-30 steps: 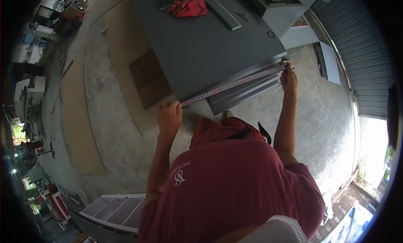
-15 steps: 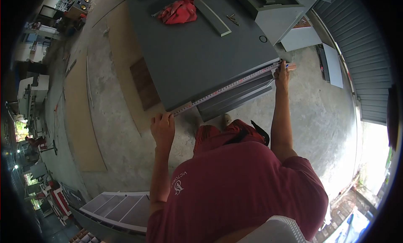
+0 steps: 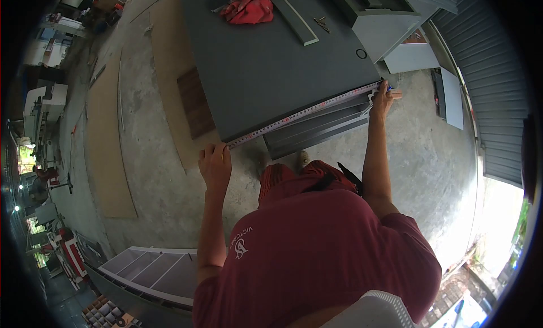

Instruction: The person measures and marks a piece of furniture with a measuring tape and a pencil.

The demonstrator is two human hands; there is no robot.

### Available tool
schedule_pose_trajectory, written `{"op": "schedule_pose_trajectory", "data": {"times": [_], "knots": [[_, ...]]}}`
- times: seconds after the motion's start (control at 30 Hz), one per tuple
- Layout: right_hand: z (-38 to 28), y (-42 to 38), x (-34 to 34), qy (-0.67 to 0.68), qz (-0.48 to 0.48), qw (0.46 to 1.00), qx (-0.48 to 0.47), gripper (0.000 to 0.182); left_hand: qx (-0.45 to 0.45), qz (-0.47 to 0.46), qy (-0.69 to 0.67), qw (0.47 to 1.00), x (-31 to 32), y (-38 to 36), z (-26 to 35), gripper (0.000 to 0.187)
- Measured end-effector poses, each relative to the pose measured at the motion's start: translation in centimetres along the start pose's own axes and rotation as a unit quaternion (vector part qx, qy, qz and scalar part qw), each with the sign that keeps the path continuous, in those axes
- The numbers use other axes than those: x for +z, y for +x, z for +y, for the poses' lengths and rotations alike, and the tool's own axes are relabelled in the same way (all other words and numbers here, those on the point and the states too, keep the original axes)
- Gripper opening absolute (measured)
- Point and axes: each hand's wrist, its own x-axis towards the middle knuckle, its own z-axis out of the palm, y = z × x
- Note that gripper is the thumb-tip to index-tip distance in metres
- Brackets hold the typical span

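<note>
A tape measure (image 3: 305, 112) is stretched along the near edge of a dark grey panel (image 3: 283, 73). At the panel's near left corner, my left hand (image 3: 215, 166) is closed on the tape's end. My right hand (image 3: 382, 100) is closed around the other end at the right corner, where a light brown piece (image 3: 397, 95) and something blue show beside the fingers. Grey boards (image 3: 317, 130) lie below the panel's near edge. On the panel are a red cloth (image 3: 249, 8), a narrow grey strip (image 3: 297, 22), several screws (image 3: 322, 24) and a black ring (image 3: 361, 53).
A grey cabinet piece (image 3: 384, 31) stands at the back right. Brown boards (image 3: 107, 152) lie on the concrete floor to the left, and a divided white frame (image 3: 150, 268) is at the lower left. A light panel (image 3: 451, 99) leans near the corrugated wall (image 3: 486, 73).
My left hand has moved slightly up and left to the panel's corner, and the tape now lies closer along the edge. The whole view has shifted a little.
</note>
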Motion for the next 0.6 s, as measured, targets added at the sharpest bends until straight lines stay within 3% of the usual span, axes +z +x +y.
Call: {"op": "schedule_pose_trajectory", "data": {"times": [0.13, 0.2, 0.33, 0.37, 0.6], "knots": [[-0.3, -0.6, 0.3, -0.002, 0.011, 1.0, -0.006, 0.038, -0.007, 0.007, 0.001, 1.0, 0.4, 0.1, -0.4, 0.011], [-0.8, -1.2, 0.7, -0.006, 0.029, 0.998, -0.063, 0.033, 0.011, 0.026, -0.011, 1.0, 1.3, 0.0, -1.3, 0.01], [4.2, 2.3, 0.1, 0.003, 0.035, 0.998, -0.05, 0.031, 0.014, 0.043, -0.032, 0.998, 2.0, 0.0, -2.4, 0.009], [5.9, 4.2, -1.2, -0.021, -0.037, 0.999, -0.017, 0.054, -0.005, 0.043, -0.022, 0.999, 1.7, -0.2, -2.4, 0.009], [1.5, -0.1, 0.1, -0.003, -0.029, 0.998, -0.048, 0.035, -0.035, 0.021, -0.045, 0.998, 1.3, -0.5, -2.2, 0.011]]}}
